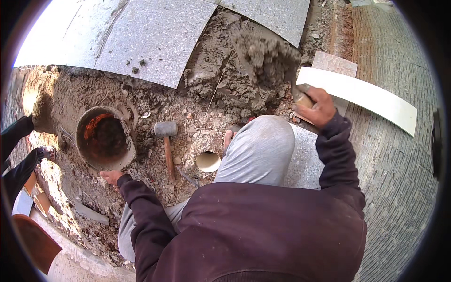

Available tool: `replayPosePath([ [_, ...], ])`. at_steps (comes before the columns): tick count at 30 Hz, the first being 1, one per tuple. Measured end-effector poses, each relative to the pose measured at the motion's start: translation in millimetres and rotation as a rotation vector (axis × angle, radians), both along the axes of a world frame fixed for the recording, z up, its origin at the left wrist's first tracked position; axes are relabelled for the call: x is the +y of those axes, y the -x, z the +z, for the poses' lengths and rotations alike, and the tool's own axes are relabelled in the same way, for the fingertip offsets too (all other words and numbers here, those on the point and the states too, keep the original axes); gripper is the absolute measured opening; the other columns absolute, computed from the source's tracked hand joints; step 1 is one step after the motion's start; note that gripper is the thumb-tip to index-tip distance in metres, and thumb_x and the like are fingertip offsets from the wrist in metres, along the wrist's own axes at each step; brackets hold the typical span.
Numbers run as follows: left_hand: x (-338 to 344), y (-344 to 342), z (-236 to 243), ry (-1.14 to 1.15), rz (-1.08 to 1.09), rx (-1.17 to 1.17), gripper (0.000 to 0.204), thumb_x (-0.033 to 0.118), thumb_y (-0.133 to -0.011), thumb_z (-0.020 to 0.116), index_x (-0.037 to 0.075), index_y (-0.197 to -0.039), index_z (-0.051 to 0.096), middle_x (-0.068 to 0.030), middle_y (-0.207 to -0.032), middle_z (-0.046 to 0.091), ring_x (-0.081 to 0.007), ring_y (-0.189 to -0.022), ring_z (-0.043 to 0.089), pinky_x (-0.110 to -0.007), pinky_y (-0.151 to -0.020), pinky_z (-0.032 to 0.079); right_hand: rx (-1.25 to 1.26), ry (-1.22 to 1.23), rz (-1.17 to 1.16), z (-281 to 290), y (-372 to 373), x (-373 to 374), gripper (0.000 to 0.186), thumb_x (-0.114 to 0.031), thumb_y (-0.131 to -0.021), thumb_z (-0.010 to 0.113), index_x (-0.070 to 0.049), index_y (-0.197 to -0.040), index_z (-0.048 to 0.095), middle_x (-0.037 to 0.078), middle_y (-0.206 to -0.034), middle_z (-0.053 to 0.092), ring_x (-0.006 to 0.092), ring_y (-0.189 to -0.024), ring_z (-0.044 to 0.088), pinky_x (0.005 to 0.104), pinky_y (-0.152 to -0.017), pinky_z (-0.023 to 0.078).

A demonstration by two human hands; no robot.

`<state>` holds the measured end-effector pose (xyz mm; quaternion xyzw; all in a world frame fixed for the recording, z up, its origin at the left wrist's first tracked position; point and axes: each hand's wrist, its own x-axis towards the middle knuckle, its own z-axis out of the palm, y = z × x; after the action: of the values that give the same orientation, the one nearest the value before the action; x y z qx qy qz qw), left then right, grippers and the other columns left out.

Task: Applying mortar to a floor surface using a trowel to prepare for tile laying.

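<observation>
My right hand grips the wooden handle of a trowel, closed tightly around it. Wet grey mortar is heaped on and around the blade, hiding most of it. Beneath lies a rough mortar bed, next to the speckled grey floor tiles. At the lower edge of a mortar-caked bucket, my left hand has curled fingers against the rim; the fingers are partly hidden. Inside, the bucket looks dark and orange. Between the bucket and my knee lies a mallet with a wooden handle.
A pale round opening sits in the rubble near my foot. A taut string crosses the mortar bed. To the right, a long white strip lies on ribbed paving. Another person's dark-clothed legs are at the left edge.
</observation>
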<state>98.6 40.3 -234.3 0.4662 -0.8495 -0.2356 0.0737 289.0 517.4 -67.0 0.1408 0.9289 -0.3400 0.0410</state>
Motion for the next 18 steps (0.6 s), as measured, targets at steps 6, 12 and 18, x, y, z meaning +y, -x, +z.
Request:
replayPosePath([
  [6,-1,1,-5,0.061,-0.063,0.078,0.055,0.039,-0.085,0.021,-0.006,-0.11,0.042,-0.0228,-0.113,0.042,-0.0342,-0.107,0.037,-0.036,-0.09,0.029,-0.275,-0.367,-0.402,-152,-62,-17,0.029,-0.024,-0.07,0.054,-0.004,-0.091,0.049,0.017,-0.076,0.053,0.0351,-0.075,0.051,0.0401,-0.062,0.041],
  [12,-16,2,-24,0.025,-0.057,0.091,0.054,0.038,-0.086,0.021,-0.007,-0.11,0.041,-0.0225,-0.114,0.041,-0.0336,-0.108,0.036,-0.036,-0.091,0.028,-0.372,-0.062,-0.56,-176,-109,-22,0.034,-0.03,-0.075,0.05,-0.002,-0.092,0.047,0.022,-0.078,0.052,0.0364,-0.077,0.051,0.0425,-0.062,0.039],
  [18,-16,0,-32,0.08,-0.078,0.091,0.053,0.037,-0.086,0.022,-0.006,-0.111,0.04,-0.0214,-0.116,0.04,-0.0329,-0.109,0.035,-0.035,-0.092,0.027,-0.35,-0.027,-0.43,-219,-62,-77,0.035,-0.033,-0.077,0.045,-0.002,-0.093,0.047,0.022,-0.082,0.053,0.0371,-0.079,0.051,0.0436,-0.066,0.039],
])
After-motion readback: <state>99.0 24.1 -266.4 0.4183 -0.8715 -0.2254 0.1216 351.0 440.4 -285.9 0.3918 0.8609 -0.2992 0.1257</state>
